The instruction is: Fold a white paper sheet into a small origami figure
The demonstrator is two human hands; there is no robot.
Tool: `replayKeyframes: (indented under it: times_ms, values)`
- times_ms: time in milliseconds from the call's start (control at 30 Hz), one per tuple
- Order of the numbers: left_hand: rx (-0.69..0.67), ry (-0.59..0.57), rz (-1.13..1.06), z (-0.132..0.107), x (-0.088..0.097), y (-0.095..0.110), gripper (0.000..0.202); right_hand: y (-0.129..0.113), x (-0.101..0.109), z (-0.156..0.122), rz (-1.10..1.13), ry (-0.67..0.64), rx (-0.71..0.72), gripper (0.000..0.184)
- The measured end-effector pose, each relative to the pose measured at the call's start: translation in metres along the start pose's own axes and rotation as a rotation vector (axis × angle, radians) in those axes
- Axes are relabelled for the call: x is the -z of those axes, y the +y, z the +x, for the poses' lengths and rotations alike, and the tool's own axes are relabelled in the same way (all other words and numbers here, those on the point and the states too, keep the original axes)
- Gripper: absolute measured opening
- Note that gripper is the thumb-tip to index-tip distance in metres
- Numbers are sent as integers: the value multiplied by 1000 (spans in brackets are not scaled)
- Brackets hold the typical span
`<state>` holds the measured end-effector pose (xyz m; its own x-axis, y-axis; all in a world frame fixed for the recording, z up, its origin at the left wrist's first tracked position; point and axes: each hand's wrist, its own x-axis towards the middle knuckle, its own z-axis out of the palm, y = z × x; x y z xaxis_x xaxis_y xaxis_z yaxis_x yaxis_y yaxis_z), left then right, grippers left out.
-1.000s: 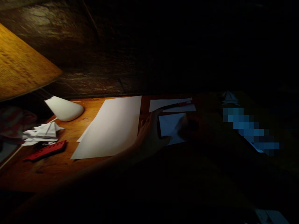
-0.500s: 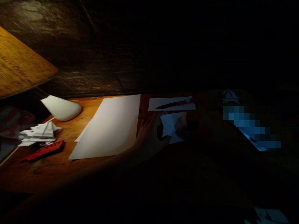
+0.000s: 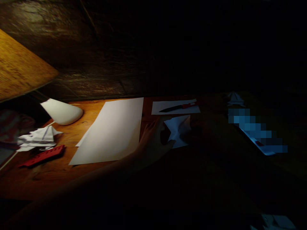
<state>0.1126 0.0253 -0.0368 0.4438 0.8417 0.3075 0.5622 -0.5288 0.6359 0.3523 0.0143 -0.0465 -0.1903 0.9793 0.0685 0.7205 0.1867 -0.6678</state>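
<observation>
far l: lamp shade (image 3: pixel 24 68), white lamp base (image 3: pixel 63 111). folded paper (image 3: pixel 39 139) nr red notched item (image 3: pixel 44 156). big white sheets (image 3: pixel 110 134). l hand (image 3: pixel 153 137) holds small creased paper (image 3: pixel 177 126), thumb + fingers curved wide round its l side. behind: knife (image 3: pixel 174 108) on flat sheet (image 3: pixel 158 104). r hand (image 3: pixel 198 132) at paper's r side, v. dark, can't tell grip. far r: bluish flat item (image 3: pixel 261 145), pixelated.

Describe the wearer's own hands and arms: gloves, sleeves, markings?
Left hand: no glove, slim fingers, no ring or marking I can make out. Left forearm: no sleeve on the lit part; the rest is in shadow. Right hand: nearly lost in the dark, details can't be told.
</observation>
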Motion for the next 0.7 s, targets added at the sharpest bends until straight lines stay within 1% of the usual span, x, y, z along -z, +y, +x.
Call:
replayKeyframes:
  times_ms: [100, 200, 367, 467, 600, 700]
  values:
    - [25, -5, 7, 0, 1, 0, 74, -1, 1, 0, -9, 9, 35, 13]
    - [33, -22, 7, 0, 1, 0, 71, 3, 0, 2, 19, -9, 99, 15]
    - [-36, -17, 18, 1, 2, -1, 70, 9, -3, 5, 60, 0, 170, 10]
    - [-73, -24, 46, 2, 3, -2, 70, 8, -2, 4, 37, -14, 151, 8]
    - [-91, -67, 113, 1, 6, 0, 70, 4, 1, 2, 4, 11, 98, 16]
    - [-131, -92, 142, 2, 9, 2, 68, 3, 3, 0, 45, -27, 117, 15]
